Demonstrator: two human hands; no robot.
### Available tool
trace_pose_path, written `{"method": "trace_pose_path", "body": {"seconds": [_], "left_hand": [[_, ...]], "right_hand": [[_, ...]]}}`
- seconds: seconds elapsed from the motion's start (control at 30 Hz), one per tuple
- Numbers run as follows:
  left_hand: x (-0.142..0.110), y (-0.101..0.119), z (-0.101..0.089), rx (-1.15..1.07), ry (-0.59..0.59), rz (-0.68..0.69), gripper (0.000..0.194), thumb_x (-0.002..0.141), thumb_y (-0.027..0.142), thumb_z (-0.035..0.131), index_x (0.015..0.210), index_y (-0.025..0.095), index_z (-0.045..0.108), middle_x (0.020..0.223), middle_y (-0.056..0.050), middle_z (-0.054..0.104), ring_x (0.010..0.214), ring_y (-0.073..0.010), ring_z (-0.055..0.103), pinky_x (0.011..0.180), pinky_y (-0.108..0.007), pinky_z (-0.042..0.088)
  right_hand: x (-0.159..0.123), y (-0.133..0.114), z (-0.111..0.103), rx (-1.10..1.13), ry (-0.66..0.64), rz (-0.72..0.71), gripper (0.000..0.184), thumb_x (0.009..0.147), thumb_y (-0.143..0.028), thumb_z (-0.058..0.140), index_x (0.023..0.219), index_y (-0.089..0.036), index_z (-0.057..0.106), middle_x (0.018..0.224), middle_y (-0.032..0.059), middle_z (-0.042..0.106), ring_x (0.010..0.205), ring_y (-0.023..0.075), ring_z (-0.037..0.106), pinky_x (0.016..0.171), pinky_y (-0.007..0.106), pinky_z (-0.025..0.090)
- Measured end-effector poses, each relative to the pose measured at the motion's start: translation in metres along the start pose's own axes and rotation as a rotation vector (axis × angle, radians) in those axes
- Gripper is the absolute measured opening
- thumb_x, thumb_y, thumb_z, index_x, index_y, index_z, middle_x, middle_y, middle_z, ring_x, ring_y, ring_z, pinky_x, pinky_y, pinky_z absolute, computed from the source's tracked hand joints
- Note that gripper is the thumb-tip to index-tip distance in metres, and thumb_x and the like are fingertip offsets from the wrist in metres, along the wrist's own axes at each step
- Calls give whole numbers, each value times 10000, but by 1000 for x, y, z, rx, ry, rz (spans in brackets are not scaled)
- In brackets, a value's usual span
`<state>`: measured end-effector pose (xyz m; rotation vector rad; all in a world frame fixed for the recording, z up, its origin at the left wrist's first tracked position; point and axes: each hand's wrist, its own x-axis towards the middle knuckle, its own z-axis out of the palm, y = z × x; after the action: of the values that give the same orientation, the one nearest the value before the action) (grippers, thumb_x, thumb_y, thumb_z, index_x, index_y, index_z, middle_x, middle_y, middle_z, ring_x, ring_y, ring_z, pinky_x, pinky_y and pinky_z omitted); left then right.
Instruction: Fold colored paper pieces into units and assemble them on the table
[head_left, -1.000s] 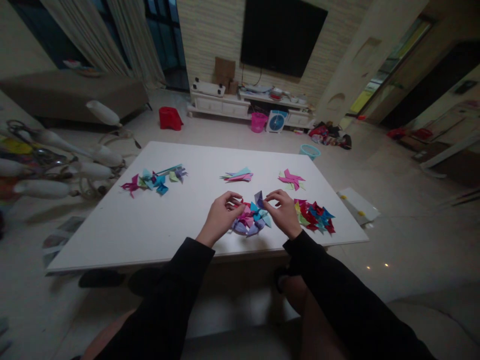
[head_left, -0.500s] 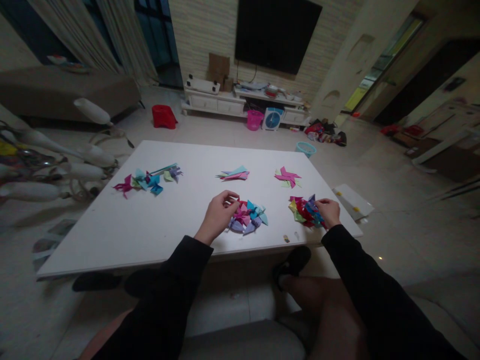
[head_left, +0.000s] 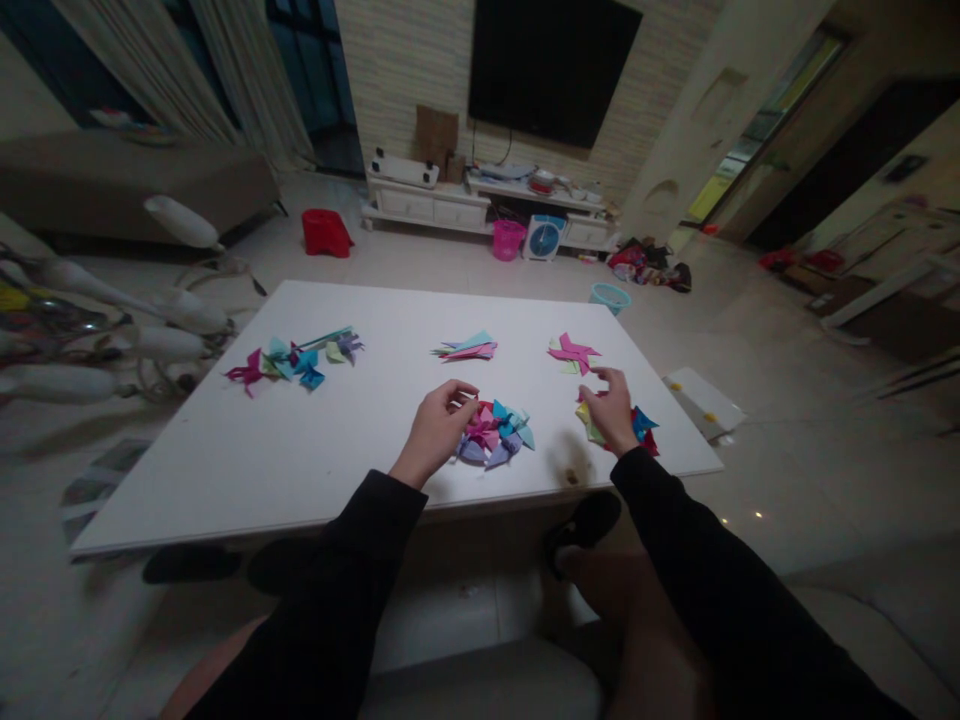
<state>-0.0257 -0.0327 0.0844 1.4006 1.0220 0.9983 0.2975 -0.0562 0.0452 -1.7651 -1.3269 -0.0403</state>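
Observation:
My left hand [head_left: 441,422] has its fingertips pinched at the left edge of a round wreath of folded paper flowers [head_left: 501,448], in pink, blue and lilac, lying on the white table [head_left: 360,460]. My right hand [head_left: 611,408] hovers over a second colourful folded-paper cluster [head_left: 643,428] to the right, covering part of it. Its thumb and fingers are apart, with nothing visible between them. Just beyond those fingertips lies a pink paper pinwheel [head_left: 573,350] on top of green paper.
Folded paper strips [head_left: 469,347] are stacked at mid-table. A group of origami flowers [head_left: 307,362] lies at the left. Small scraps [head_left: 572,477] sit by the near edge. A blue basket [head_left: 610,297] stands on the floor past the far right corner.
My right hand has left the right side of the cluster and moved left across it, its pinched fingers now spread. My left hand stays at the wreath.

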Motion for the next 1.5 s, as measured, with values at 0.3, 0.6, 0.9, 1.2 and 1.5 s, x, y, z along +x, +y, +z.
{"method": "trace_pose_path", "body": {"seconds": [0.3, 0.6, 0.9, 1.2, 1.5], "left_hand": [[-5, -1, 8, -476, -129, -228, 600, 825, 703, 535, 1078, 169, 643, 942, -101, 736, 845, -223, 715, 698, -311, 554], [-9, -5, -4, -8, 5, -109, 255, 687, 268, 782, 898, 127, 754, 857, -144, 762, 863, -283, 729, 741, -359, 564], [-11, 2, 2, 488, 47, -164, 293, 723, 281, 745, 949, 96, 769, 905, -189, 756, 838, -279, 723, 656, -314, 515], [-12, 9, 4, 577, -19, -159, 345, 784, 236, 665, 1078, 77, 751, 1046, -191, 747, 950, -252, 707, 767, -293, 517], [-14, 13, 1, 614, -53, -161, 384, 799, 242, 648, 1142, 93, 738, 1075, -178, 746, 972, -246, 704, 782, -288, 513]], "right_hand": [[-82, -160, 53, -43, -603, -694, 932, 737, -147, 580, 1589, -174, 204, 1648, 114, 254, 1543, 287, 149, 1209, 491, 231], [-98, -179, 75, -175, -602, -640, 987, 770, -156, 588, 1621, -200, 91, 1671, 119, 159, 1552, 343, 61, 1198, 575, 169], [-107, -165, 87, -13, -588, -688, 1047, 765, -127, 614, 1616, -148, 3, 1681, 156, 77, 1554, 324, 62, 1222, 578, 222], [-109, -158, 91, 4, -563, -687, 1065, 766, -117, 640, 1613, -146, -4, 1683, 159, 16, 1555, 336, 14, 1239, 608, 173], [-111, -159, 92, 38, -543, -696, 1086, 774, -120, 648, 1611, -166, -42, 1683, 162, 16, 1554, 337, 14, 1240, 615, 169]]}}
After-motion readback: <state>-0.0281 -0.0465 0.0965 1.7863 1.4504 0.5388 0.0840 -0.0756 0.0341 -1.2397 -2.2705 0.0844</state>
